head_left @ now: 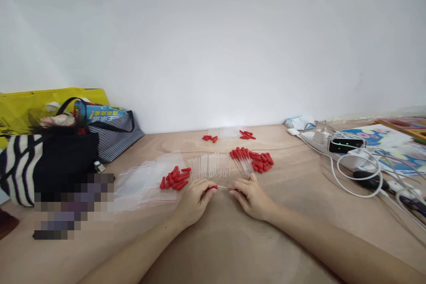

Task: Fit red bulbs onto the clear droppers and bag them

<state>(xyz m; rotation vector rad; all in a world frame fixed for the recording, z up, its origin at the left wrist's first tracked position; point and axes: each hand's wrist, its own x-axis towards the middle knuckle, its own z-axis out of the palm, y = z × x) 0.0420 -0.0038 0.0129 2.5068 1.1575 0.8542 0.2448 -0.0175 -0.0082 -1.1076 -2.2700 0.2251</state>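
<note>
I am looking over a pale plywood tabletop running to a plain white wall. My left hand is pinching a small red rubber cap, my right hand pinching its thin clear plastic tube, between them near the table's middle. A pixelated patch is hiding things left; white cables are running off-frame right.

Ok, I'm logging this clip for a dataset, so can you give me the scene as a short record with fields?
surface: wooden table
left hand: pinches a red bulb
right hand: pinches a clear tube, its end at the red bulb
near the hands: loose bulbs, row of tubes, assembled droppers, zip bags
left edge: fabric bags
right edge: power strip with white cables
</note>
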